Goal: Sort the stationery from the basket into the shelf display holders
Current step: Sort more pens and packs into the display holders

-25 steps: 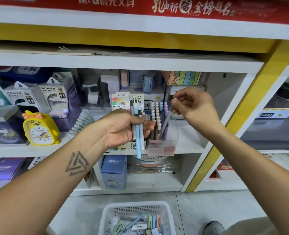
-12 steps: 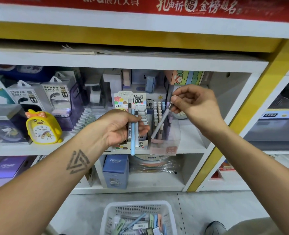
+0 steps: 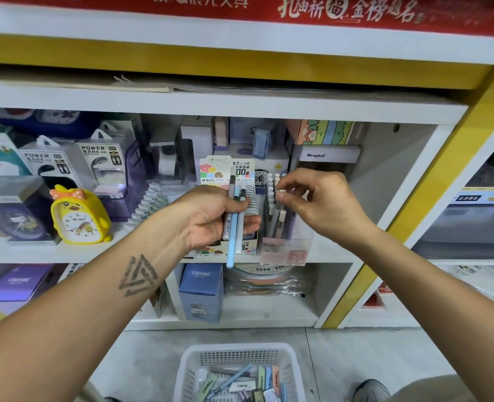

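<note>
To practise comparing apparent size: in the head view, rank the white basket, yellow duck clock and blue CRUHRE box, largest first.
1. white basket, nearest the camera
2. and 3. yellow duck clock and blue CRUHRE box look alike; unranked.

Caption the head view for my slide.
Left hand grips three pens; right hand pinches a pen at the holder.

Left hand (image 3: 211,219) grips pens (image 3: 234,224); right hand (image 3: 321,204) apparently pinching pen (image 3: 280,195).
</note>
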